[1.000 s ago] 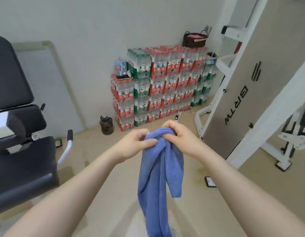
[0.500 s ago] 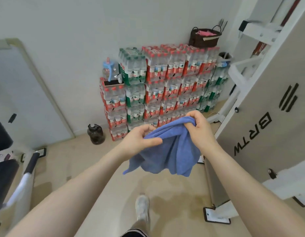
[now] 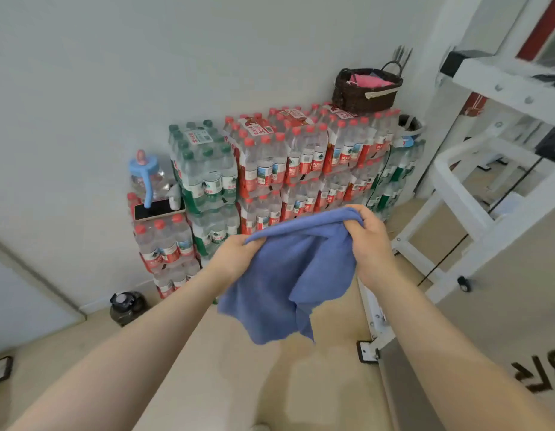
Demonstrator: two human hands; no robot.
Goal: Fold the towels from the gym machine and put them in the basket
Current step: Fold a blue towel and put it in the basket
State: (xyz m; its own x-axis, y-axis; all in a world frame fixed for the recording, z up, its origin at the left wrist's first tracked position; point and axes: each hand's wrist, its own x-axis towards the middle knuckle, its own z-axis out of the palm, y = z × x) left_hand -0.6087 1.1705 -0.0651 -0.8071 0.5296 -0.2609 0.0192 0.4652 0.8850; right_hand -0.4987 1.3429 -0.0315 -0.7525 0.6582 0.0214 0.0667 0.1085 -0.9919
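- I am looking into a gym corner: pale wall, beige floor, a white machine frame (image 3: 475, 209) on the right and a wall of shrink-wrapped water packs (image 3: 270, 169) stacked against the back wall.
- My left hand (image 3: 235, 256) pinches one end of the top edge of the blue towel (image 3: 288, 275), fingers curled round the cloth.
- My right hand (image 3: 368, 241) grips the other end of that edge, bunched in a closed fist, a little higher than the left.
- Between the two hands the top edge runs fairly taut; I judge it is held so to let the cloth fall open for a fold.
- The towel hangs in the air over the floor, touching nothing but my hands; its lower part drops in loose, uneven folds with a ragged bottom corner, so it is not yet squared.
- I take this as the folding step, barely begun.
- The basket (image 3: 365, 90), dark wicker, sits at the right end of the top of the water packs, near the wall, well apart from the towel and above hand height; something pink already lies in it.
- A blue-lidded jug (image 3: 147, 177) stands on the lower left step of the stack, a dark bottle (image 3: 127, 307) on the floor below.
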